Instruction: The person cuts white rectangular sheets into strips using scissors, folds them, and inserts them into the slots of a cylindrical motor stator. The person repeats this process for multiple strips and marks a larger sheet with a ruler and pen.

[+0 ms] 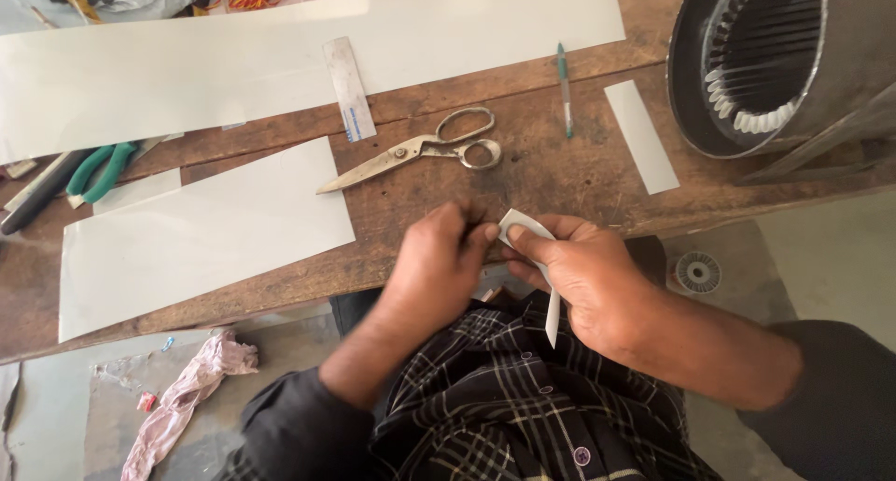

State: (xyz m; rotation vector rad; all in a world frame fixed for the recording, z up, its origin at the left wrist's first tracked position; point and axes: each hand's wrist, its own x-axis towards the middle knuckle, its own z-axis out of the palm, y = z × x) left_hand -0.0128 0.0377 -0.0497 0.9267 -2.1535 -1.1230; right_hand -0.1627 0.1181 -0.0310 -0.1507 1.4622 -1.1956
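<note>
A worn wooden workbench [560, 178] fills the view, with a grey floor below its near edge. Right at that near edge, both hands meet over the person's lap. The right hand [583, 280] pinches a narrow white paper strip [551, 304] between thumb and fingers, the strip folded at its top and hanging down past the palm. The left hand [439, 262] is curled close, its fingertips touching the folded top of the strip; whether it truly grips it, hard to tell.

Out on the bench, a pair of metal scissors [420, 150] lies near the middle, blades pointing toward the left. Just behind them, a short steel ruler [349, 87] rests partly on a long white sheet [187, 70] that runs along the far edge. A smaller white sheet [201, 234] sits toward the near left edge, overhanging it a little. Green-handled pliers [98, 168] lie at the left end. A green pen [564, 84] lies right of the scissors, and beside it a loose cut strip [640, 136]. At the far right corner sits a round motor housing [765, 61], its slots lined with white inserts. Down on the floor, a crumpled pink rag [182, 397].
</note>
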